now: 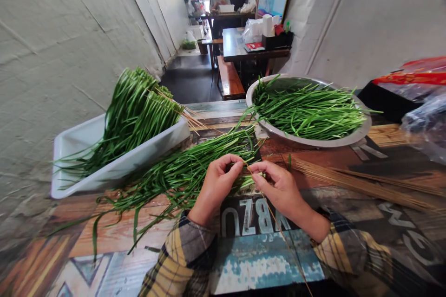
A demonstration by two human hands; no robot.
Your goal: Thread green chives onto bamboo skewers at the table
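Note:
A thin bamboo skewer [278, 225] slants from between my hands down toward the table's near edge. My right hand [280, 188] pinches it near its upper end with thumb and fingers. The fingers of my left hand [220, 183] are closed at the skewer's tip; whether a chive stalk is also in them I cannot make out. Under and beside my left hand lies a loose heap of green garlic chives [174, 171], pale stalk ends to the right. Some pale ends show just behind my right fingers.
At left, a white tray [118, 163] holds chives bunched on skewers [195, 120]. A steel basin [310, 141] of loose chives stands at back right. Spare bamboo skewers [348, 185] lie right, near clear plastic wrapping [427, 120]. Beyond are a bench [230, 79], another table [233, 46] and a seated person [219, 0].

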